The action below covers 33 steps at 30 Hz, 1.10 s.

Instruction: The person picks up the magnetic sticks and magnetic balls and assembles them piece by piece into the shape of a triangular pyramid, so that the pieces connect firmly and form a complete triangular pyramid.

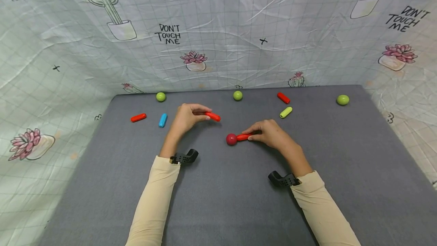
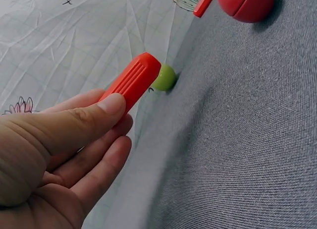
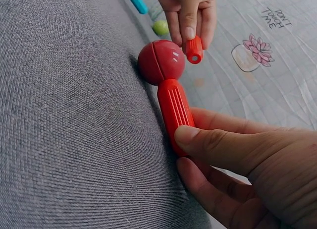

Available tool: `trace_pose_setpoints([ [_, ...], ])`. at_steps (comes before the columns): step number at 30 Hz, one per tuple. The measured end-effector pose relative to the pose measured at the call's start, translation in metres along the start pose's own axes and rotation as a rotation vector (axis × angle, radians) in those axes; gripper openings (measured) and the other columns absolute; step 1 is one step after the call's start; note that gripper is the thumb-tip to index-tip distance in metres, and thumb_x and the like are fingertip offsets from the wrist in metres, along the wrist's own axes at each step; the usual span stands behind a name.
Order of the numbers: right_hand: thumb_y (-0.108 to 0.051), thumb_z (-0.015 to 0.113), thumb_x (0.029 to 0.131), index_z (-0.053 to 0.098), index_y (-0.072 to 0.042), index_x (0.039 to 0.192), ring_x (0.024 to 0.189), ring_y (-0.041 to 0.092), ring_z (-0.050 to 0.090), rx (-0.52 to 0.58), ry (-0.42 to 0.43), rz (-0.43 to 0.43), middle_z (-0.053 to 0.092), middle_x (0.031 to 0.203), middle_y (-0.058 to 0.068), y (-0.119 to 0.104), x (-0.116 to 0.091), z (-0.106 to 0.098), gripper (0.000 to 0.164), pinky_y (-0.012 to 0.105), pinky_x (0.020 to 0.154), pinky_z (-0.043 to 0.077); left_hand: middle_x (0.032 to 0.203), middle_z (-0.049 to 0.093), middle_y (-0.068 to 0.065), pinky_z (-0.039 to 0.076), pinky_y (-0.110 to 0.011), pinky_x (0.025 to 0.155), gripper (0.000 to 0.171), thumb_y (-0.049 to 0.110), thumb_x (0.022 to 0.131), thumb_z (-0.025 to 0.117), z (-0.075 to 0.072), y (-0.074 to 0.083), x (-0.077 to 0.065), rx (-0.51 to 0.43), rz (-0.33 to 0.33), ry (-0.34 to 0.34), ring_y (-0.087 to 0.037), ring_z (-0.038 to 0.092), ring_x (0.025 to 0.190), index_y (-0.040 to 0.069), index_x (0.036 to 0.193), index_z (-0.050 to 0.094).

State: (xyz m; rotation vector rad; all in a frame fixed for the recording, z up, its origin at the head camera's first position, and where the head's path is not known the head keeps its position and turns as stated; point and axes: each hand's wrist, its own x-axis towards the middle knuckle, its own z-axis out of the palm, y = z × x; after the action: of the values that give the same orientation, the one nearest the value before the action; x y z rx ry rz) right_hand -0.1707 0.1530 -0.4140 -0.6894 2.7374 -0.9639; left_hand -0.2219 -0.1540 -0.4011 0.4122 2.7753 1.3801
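Note:
My left hand [image 1: 188, 117] pinches a red ridged rod [image 2: 132, 83] between thumb and fingers, held above the grey table. In the right wrist view that rod's near end shows a small round hole. Lower and to the right, my right hand [image 1: 268, 134] pinches a second red rod [image 3: 174, 110] by one end. The other end of this rod meets a dark red ball [image 1: 231, 139] with a seam line round it. The ball sits close over the cloth, between the two hands and a little nearer the right one.
Along the back lie green balls [image 1: 237, 95], a red rod [image 1: 283, 98] and a yellow-green rod [image 1: 286, 112]. On the left are another red rod [image 1: 138, 117] and a blue rod [image 1: 162, 120]. A printed curtain [image 1: 222, 56] rises behind the table [image 1: 218, 200].

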Motion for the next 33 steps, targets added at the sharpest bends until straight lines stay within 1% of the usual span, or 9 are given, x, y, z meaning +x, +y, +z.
trace_pose_setpoints([
  [5,-0.009,0.080,0.088,0.081,-0.015,0.111,0.100,0.023,0.069,0.003,0.005,-0.004,0.077,0.108,0.006,0.001,-0.001,0.001,0.024,0.041,0.083,0.055,0.104,0.078,-0.007,0.058,-0.032,0.078,0.025,0.012,0.084,0.084,0.000,0.004,-0.002,-0.043,0.004,-0.069,-0.018,0.074,0.095,0.010,0.109,0.080],
  [10,-0.010,0.079,0.088,0.081,-0.015,0.111,0.104,0.026,0.070,-0.001,0.014,0.001,0.077,0.110,0.007,0.001,-0.001,0.000,0.023,0.043,0.087,0.055,0.105,0.077,-0.006,0.056,-0.030,0.078,0.023,0.009,0.085,0.082,0.002,0.005,-0.002,-0.043,0.003,-0.120,-0.018,0.073,0.094,0.010,0.108,0.080],
  [17,-0.010,0.079,0.088,0.081,-0.014,0.111,0.107,0.028,0.070,0.000,0.019,-0.002,0.077,0.110,0.008,0.001,-0.002,0.001,0.023,0.045,0.089,0.055,0.104,0.078,-0.006,0.054,-0.030,0.081,0.023,0.008,0.085,0.082,0.005,0.005,-0.004,-0.077,-0.008,-0.146,-0.018,0.071,0.097,0.010,0.108,0.080],
  [23,-0.010,0.079,0.088,0.081,-0.014,0.111,0.108,0.028,0.070,-0.008,0.017,-0.003,0.077,0.111,0.007,0.002,-0.001,0.000,0.023,0.046,0.091,0.055,0.108,0.077,-0.007,0.055,-0.029,0.080,0.024,0.007,0.088,0.080,0.007,0.008,-0.004,-0.124,-0.005,-0.183,-0.018,0.072,0.099,0.007,0.112,0.079],
  [27,-0.011,0.079,0.089,0.081,-0.015,0.111,0.108,0.028,0.069,-0.009,0.010,0.000,0.077,0.111,0.007,0.001,-0.001,0.000,0.023,0.046,0.090,0.055,0.108,0.077,-0.006,0.055,-0.028,0.079,0.025,0.009,0.088,0.079,0.008,0.009,-0.002,-0.108,0.006,-0.191,-0.017,0.073,0.099,0.007,0.113,0.079],
  [33,-0.012,0.079,0.089,0.081,-0.016,0.112,0.107,0.027,0.069,-0.018,0.001,0.010,0.076,0.111,0.006,0.000,-0.001,-0.001,0.023,0.045,0.089,0.055,0.106,0.077,-0.005,0.053,-0.030,0.078,0.022,0.011,0.089,0.079,0.008,0.013,-0.002,-0.070,0.032,-0.194,-0.017,0.070,0.096,0.010,0.111,0.080],
])
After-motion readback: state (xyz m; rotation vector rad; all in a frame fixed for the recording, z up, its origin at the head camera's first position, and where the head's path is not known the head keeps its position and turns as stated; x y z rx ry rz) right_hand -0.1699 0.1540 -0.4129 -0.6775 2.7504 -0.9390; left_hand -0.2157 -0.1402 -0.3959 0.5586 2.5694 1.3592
